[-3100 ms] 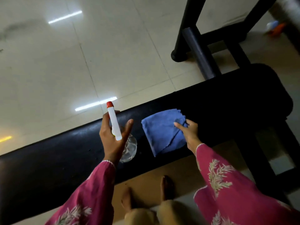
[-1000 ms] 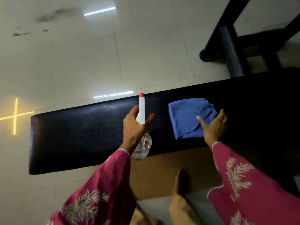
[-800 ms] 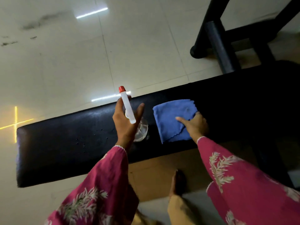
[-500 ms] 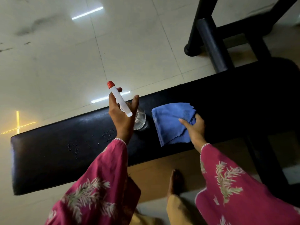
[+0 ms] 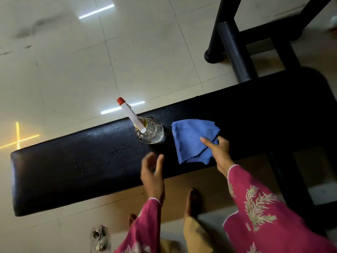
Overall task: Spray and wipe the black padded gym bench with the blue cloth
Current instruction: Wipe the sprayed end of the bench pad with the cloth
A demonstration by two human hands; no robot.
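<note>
The black padded gym bench [image 5: 60, 172] runs across the view from lower left to upper right. Small spray droplets [image 5: 118, 152] dot its middle. A clear spray bottle [image 5: 150, 132] with a white nozzle and red tip stands upright on the pad, untouched. My left hand [image 5: 152, 175] hovers near the bench's front edge, below the bottle, fingers apart and empty. A folded blue cloth [image 5: 191, 141] lies on the pad to the right of the bottle. My right hand [image 5: 218, 152] grips the cloth's right edge, thumb on top.
Black metal frame tubes [image 5: 235, 53] of gym equipment stand on the tiled floor beyond the bench's right part. My bare feet [image 5: 194, 201] are on the floor in front of the bench. A small metal object [image 5: 100, 236] lies on the floor at lower left.
My left hand has set the spray bottle down on the pad, let go, and drawn back toward me. My right hand has stayed on the blue cloth.
</note>
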